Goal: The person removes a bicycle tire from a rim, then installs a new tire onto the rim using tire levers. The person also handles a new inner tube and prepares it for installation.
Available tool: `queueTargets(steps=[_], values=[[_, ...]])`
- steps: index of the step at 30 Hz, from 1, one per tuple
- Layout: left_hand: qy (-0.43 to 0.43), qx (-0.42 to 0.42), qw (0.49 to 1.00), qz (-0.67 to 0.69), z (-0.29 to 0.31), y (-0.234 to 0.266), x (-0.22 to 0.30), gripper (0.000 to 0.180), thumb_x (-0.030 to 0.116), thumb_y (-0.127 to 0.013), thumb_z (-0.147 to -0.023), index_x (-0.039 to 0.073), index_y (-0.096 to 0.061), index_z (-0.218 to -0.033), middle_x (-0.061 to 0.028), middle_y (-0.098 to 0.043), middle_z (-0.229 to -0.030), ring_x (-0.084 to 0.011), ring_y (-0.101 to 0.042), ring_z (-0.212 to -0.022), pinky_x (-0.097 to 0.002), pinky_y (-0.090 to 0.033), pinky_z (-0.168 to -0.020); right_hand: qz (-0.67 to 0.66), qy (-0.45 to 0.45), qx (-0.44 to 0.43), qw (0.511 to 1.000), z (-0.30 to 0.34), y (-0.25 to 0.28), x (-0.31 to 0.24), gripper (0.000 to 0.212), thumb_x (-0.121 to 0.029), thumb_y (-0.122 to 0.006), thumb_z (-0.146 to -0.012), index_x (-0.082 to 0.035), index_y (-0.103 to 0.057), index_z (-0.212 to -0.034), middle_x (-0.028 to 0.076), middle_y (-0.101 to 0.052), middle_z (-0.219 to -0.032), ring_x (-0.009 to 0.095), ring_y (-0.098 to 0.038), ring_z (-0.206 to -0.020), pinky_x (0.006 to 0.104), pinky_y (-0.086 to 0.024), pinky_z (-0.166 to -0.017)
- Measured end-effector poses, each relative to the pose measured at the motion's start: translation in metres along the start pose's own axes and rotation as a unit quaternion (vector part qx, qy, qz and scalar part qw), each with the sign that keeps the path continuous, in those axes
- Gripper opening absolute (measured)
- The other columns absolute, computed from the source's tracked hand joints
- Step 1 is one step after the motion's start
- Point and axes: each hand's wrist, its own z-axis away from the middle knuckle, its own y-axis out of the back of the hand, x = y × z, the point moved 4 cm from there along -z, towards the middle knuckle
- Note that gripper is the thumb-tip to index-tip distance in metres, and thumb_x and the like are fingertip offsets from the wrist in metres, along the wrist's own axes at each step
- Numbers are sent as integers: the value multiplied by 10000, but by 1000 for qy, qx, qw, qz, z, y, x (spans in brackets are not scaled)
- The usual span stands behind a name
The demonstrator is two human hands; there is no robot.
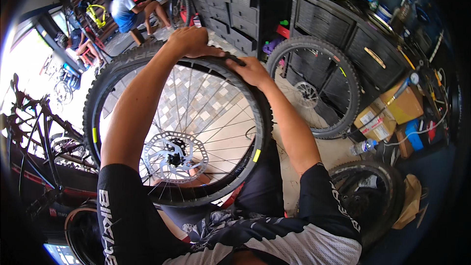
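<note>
A bicycle wheel [254,113] with a black rim, thin spokes and yellow marks stands tilted in front of me above my legs. Around it runs a knobby black tire [90,105]. At its hub sits a silver disc brake rotor [201,148]. My left hand [188,41] is closed over the far top of the tire, thumb side toward the right. Just right of it, my right hand [249,71] closes on the tire and rim edge. A short dark piece shows by its thumb; whether it is part of the tire or a separate tool, I cannot tell.
A second wheel [351,86] leans on black drawers [324,22] at the right. Cardboard boxes [405,100], a bottle [362,147] and another tire [387,181] lie nearer. A bike frame [41,140] is at left. Two seated people [125,12] are farther back.
</note>
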Motion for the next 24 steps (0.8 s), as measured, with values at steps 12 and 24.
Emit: queueTargets(steps=[12,24], values=[[66,20,970,234,152,41,-206,1038,825,-710,-793,-29,-652,-1381,-257,-621,-1425,-373,-578,-1339,-431,-435,-1141,-64,72,44,994,34,42,0,639,-635,-686,-970,1,-733,-936,-42,-615,-760,81,-505,-742,287,-422,-688],[141,146,956,212,179,11,-208,959,875,-726,-724,4,-796,-1118,-210,-736,-1052,-347,-700,-1054,-452,-532,-909,189,197,151,950,15,14,-107,873,-665,-824,-807,0,-641,-1342,230,-705,-1234,354,-671,-1191,452,-511,-1023]])
